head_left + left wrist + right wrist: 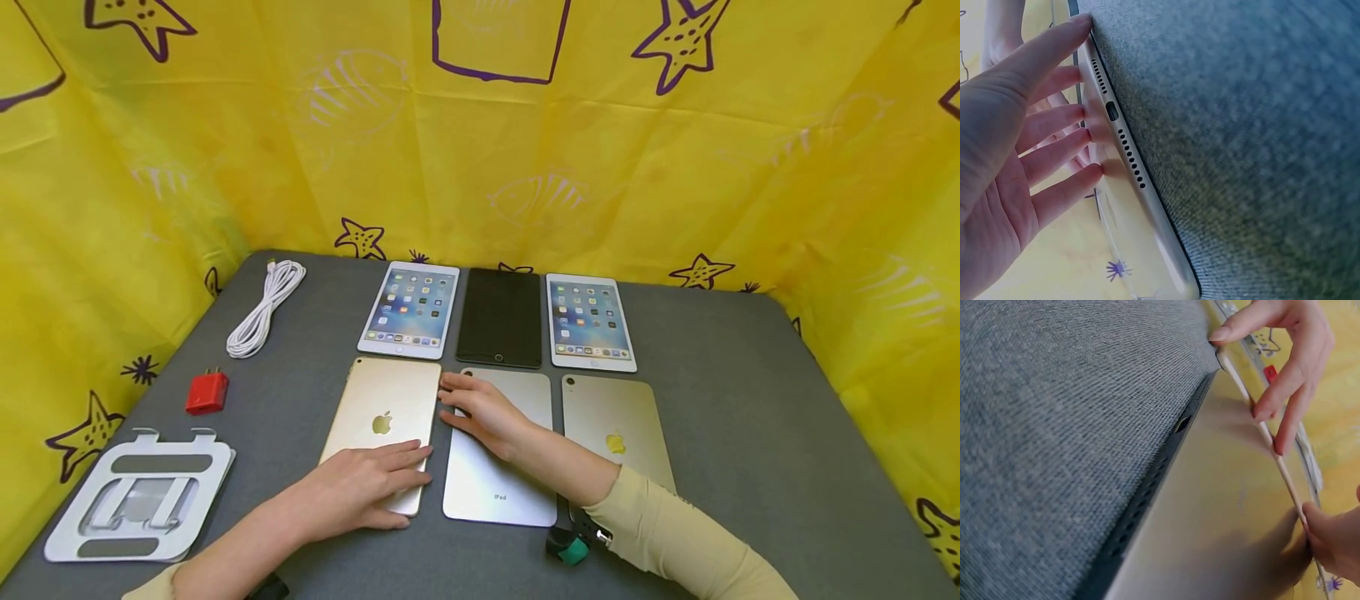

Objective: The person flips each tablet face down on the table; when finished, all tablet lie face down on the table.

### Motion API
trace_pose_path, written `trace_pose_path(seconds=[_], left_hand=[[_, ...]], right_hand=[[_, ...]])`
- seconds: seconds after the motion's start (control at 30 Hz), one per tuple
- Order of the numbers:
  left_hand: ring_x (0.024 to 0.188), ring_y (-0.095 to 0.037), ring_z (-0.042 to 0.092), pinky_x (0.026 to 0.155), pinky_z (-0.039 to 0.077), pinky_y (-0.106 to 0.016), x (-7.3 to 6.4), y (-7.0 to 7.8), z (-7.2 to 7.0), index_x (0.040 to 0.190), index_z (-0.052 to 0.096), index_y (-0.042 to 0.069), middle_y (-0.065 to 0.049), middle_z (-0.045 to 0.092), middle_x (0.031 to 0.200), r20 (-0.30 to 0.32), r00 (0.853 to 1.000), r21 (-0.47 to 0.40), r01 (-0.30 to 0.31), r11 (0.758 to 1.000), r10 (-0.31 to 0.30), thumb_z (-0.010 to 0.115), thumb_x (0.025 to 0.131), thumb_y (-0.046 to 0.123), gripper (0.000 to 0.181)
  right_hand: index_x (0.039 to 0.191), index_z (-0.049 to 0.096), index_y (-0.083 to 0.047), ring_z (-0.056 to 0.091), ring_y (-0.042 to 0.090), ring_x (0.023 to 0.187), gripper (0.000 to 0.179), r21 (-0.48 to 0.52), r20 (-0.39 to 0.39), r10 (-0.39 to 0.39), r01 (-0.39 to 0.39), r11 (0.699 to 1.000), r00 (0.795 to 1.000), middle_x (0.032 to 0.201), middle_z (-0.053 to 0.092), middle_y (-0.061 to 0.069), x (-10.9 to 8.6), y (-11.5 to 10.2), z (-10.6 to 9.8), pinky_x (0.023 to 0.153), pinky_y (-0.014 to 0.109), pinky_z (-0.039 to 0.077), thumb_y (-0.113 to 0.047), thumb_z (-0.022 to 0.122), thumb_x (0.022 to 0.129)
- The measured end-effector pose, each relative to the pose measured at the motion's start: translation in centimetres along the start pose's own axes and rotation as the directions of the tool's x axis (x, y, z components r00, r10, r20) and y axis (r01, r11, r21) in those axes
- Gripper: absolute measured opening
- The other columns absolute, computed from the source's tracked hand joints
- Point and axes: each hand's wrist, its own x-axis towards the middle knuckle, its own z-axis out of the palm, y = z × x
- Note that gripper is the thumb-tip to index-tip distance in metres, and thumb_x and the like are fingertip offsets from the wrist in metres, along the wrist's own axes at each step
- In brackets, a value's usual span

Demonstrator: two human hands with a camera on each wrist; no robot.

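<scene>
Laying the left hand (356, 483) over the near right part of the gold tablet (393, 400), with fingers straight and spread, with thumb at the near corner. Touching only, not wrapping round; impossible to tell how firmly pressing. Showing the port (1112, 111) at the tablet's near end in the left wrist view. Lying back up on the grey table (720, 400), leftmost in the near row, with logo in plain sight. Passing above the silver tablet (495, 492) in a beige sleeve (675, 533), then meeting the gold tablet's right edge, farther up, with the fingertips of the right hand (483, 412), nearly straight and slightly apart. Noting, over to the right, a second gold tablet (600, 404), also back up. Glancing left to the white folding stand (167, 500), then beyond to the red charger (207, 393) and, farther off, the bundled white cable (264, 310). Running along the far row, screens up: left white tablet (411, 310) lit with icons, black tablet (498, 318) dark, right white tablet (591, 322) lit as well. Finishing at the yellow cloth (487, 142), printed with purple starfish.
</scene>
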Motion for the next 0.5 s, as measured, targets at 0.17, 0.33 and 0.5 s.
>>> trace_pose_path(seconds=[0.17,0.33,0.5], left_hand=[[0.125,-0.025,0.054,0.091,0.051,-0.039,0.1,0.0,0.1,0.12,0.069,0.015,-0.008,0.059,0.134,-0.024,1.0,-0.003,0.006,1.0,-0.006,0.071,0.086,0.041,0.043],[0.117,-0.021,0.059,0.089,0.052,-0.038,0.9,0.0,0.2,0.113,0.072,0.017,-0.005,0.064,0.127,-0.081,0.995,-0.018,0.051,0.999,-0.053,0.068,0.09,0.042,0.034],[0.106,-0.011,0.064,0.079,0.055,-0.034,2.5,-0.5,0.0,0.105,0.074,0.02,0.003,0.069,0.115,-0.253,0.955,-0.094,0.133,0.987,-0.153,0.07,0.089,0.035,0.022]], right_hand=[[0.148,0.025,0.011,0.028,0.035,0.142,0.055,-0.007,0.001,-0.01,0.01,1.0,1.0,0.154,0.025,0.026,-0.1,0.1,0.0,0.111,0.042,0.033,0.002,0.045,0.097],[0.147,0.027,0.01,0.034,0.037,0.138,0.053,-0.022,-0.013,-0.027,0.027,0.999,1.0,0.152,0.03,0.028,0.0,0.1,-0.1,0.11,0.042,0.035,0.001,0.044,0.097],[0.146,0.034,0.006,0.047,0.036,0.126,0.052,-0.042,-0.051,-0.056,0.054,0.998,0.997,0.148,0.037,0.025,0.1,-0.3,-0.1,0.105,0.041,0.041,0.001,0.046,0.096]])
